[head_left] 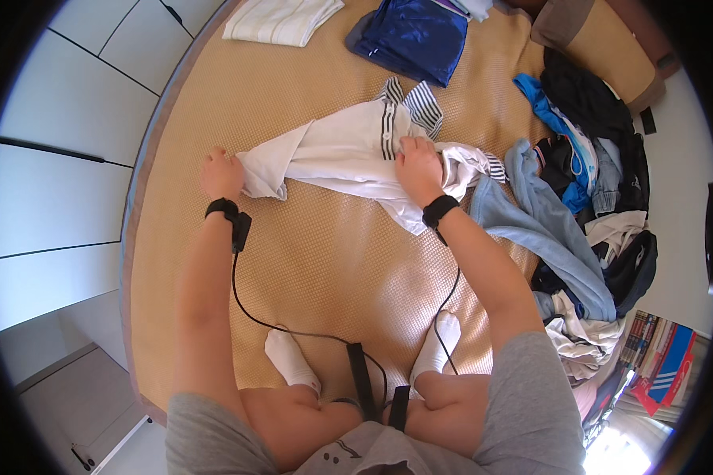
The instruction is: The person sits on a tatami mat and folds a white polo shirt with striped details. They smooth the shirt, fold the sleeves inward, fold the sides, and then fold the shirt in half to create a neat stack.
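Note:
A white polo shirt (337,150) with a black-and-white striped collar and a striped button placket lies spread and rumpled before me, its collar at the far side. My left hand (223,174) pinches the end of its left sleeve, which stretches out to the left. Beside the placket, my right hand (420,168) has its fingers curled into the shirt's front. Bunched cloth with a striped cuff lies to the right of that hand. Black bands with cables are strapped round both my wrists.
A woven mat (333,261) covers the bed under me. Folded cream cloth (281,20) and folded shiny blue cloth (412,39) lie at the far side. On the right is a heap of loose clothes (562,237), with a pillow (598,51) behind it. White cabinets (63,182) line the left.

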`<control>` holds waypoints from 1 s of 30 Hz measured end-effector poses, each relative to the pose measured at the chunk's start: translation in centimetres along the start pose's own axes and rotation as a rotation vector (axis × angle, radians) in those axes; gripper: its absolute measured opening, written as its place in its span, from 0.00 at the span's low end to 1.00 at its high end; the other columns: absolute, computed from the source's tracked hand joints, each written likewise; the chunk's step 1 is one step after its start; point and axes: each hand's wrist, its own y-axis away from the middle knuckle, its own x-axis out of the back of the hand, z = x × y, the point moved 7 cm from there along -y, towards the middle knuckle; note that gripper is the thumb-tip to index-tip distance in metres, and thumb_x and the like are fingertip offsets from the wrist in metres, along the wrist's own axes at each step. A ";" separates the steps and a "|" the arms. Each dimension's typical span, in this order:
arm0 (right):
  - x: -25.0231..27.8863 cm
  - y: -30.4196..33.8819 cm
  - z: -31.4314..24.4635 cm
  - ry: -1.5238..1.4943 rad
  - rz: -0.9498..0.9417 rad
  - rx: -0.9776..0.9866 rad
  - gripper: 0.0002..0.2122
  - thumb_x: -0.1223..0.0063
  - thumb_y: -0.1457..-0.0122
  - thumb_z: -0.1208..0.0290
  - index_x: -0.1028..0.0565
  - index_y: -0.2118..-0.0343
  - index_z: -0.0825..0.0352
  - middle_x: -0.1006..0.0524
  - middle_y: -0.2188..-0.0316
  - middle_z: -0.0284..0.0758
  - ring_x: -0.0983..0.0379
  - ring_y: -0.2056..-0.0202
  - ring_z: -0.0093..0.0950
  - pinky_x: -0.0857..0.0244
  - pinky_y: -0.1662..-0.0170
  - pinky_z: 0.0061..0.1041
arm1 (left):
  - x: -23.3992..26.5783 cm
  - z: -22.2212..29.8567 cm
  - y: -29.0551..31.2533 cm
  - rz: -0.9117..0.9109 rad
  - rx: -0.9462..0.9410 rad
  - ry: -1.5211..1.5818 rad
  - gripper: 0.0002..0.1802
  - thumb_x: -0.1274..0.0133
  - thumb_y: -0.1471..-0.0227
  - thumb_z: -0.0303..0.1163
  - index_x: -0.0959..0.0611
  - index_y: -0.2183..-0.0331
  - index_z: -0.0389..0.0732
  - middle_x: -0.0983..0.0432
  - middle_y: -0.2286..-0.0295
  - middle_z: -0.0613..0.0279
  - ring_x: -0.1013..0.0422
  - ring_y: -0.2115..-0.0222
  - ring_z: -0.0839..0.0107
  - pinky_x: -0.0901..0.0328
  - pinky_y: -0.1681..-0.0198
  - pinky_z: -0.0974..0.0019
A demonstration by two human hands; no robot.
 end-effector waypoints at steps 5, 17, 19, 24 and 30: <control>-0.7 3.5 -5.1 -0.055 -0.035 0.281 0.07 0.55 0.51 0.72 0.32 0.69 0.67 0.30 0.72 0.40 0.34 0.67 0.37 0.38 0.60 0.33 | 3.5 7.9 0.5 0.109 -0.391 0.498 0.13 0.48 0.54 0.32 0.23 0.64 0.38 0.26 0.66 0.55 0.30 0.64 0.62 0.36 0.60 0.61; -3.0 9.6 -12.7 -0.319 -0.219 0.374 0.08 0.57 0.49 0.72 0.33 0.69 0.70 0.32 0.70 0.43 0.36 0.65 0.36 0.42 0.57 0.30 | 30.9 24.6 14.8 -1.337 -0.948 1.907 0.09 0.49 0.52 0.31 0.26 0.81 0.42 0.32 0.75 0.64 0.38 0.78 0.70 0.43 0.75 0.67; -2.2 9.6 -11.6 -0.247 -0.244 0.412 0.08 0.57 0.49 0.72 0.33 0.68 0.70 0.32 0.70 0.42 0.36 0.65 0.36 0.42 0.57 0.30 | 32.5 25.0 15.7 -1.374 -0.971 1.954 0.09 0.49 0.52 0.31 0.26 0.81 0.42 0.32 0.75 0.64 0.38 0.78 0.69 0.42 0.75 0.67; -2.3 9.5 -11.5 -0.094 -0.169 0.504 0.06 0.55 0.51 0.73 0.32 0.71 0.70 0.33 0.72 0.39 0.36 0.67 0.34 0.41 0.60 0.28 | 33.0 23.4 17.0 -1.352 -0.986 2.007 0.09 0.48 0.52 0.31 0.26 0.81 0.42 0.32 0.76 0.64 0.37 0.78 0.69 0.42 0.75 0.67; -2.6 9.4 -12.6 0.077 -0.253 0.506 0.07 0.55 0.50 0.72 0.32 0.71 0.69 0.32 0.73 0.39 0.35 0.68 0.33 0.40 0.61 0.28 | 33.0 22.2 18.3 -1.290 -0.998 1.997 0.09 0.48 0.53 0.31 0.26 0.81 0.41 0.32 0.76 0.64 0.37 0.78 0.68 0.41 0.75 0.66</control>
